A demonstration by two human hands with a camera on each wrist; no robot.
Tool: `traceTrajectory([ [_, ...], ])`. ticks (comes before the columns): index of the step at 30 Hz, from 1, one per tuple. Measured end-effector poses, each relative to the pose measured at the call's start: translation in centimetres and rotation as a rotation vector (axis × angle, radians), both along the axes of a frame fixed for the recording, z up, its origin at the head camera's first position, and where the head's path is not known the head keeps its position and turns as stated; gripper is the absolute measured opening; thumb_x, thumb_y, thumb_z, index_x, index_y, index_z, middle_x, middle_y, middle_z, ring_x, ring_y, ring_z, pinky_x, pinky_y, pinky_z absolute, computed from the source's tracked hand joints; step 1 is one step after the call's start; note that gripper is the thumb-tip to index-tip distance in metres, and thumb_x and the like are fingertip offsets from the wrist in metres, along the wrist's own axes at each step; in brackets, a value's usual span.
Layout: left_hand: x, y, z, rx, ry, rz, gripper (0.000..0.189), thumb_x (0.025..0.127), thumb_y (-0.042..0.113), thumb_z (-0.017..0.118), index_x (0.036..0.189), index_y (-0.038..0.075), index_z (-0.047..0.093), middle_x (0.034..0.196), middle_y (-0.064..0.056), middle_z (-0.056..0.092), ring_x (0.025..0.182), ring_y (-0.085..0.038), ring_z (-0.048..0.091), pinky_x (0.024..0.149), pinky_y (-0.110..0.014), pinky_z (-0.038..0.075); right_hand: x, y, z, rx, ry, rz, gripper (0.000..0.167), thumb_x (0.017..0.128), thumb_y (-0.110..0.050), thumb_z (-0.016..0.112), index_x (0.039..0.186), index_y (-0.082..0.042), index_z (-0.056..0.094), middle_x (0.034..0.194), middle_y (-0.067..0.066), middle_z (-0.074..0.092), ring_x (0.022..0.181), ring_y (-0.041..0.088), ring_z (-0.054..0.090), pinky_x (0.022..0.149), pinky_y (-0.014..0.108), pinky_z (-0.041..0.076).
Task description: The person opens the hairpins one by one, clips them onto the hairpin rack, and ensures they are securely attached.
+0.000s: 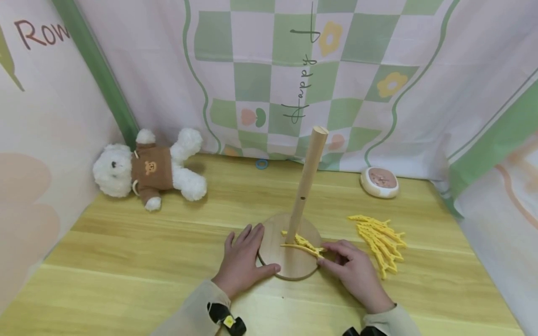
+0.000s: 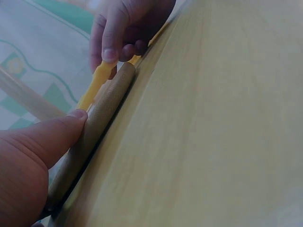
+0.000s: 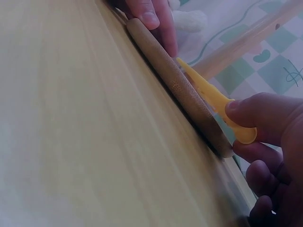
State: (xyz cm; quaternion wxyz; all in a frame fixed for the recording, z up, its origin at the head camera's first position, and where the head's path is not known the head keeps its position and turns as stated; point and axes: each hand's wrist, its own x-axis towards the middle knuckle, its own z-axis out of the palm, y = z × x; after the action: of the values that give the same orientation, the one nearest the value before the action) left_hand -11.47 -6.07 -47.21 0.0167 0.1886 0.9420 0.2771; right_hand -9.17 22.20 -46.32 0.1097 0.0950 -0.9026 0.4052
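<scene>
A round wooden base carries an upright wooden post with a small dark hole in its side. My left hand rests along the base's left edge, fingers straight and thumb spread to the front rim. On the other side, my right hand pinches one end of a thin, slightly curved yellow plastic piece between thumb and fingers. That piece lies low across the base, passing in front of the post's foot. Another yellow piece with small prongs shows on the base just behind it.
Several yellow branch-like pieces lie in a pile right of the right hand. At the back stand a white plush toy in a brown top, lying on its side, a small blue ring and a rounded white-and-pink device. A printed curtain borders the table.
</scene>
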Motion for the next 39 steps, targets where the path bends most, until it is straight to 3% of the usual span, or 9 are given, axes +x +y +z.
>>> traceTrajectory([
  [32,-0.17,-0.02,-0.17,-0.002,-0.007,-0.008,0.103,0.082,0.066,0.069,0.157,0.006,0.031,0.162,-0.009,0.031,0.150,-0.034,0.024,0.118,-0.063,0.005,-0.53,-0.67,-0.03,-0.014,-0.031,0.016,0.028,0.078,-0.017,0.087,0.104,-0.015,0.078,0.076,-0.013,0.056,0.065,0.005,0.050,0.055,0.023,0.044],
  [39,-0.13,-0.06,-0.18,-0.002,-0.015,-0.006,0.104,0.082,0.067,0.069,0.157,0.006,0.030,0.163,-0.008,0.030,0.151,-0.033,0.023,0.118,-0.063,0.004,-0.53,-0.64,-0.20,-0.029,-0.038,0.016,0.028,0.078,-0.016,0.087,0.104,-0.016,0.078,0.086,-0.009,0.063,0.071,0.007,0.052,0.059,0.023,0.046],
])
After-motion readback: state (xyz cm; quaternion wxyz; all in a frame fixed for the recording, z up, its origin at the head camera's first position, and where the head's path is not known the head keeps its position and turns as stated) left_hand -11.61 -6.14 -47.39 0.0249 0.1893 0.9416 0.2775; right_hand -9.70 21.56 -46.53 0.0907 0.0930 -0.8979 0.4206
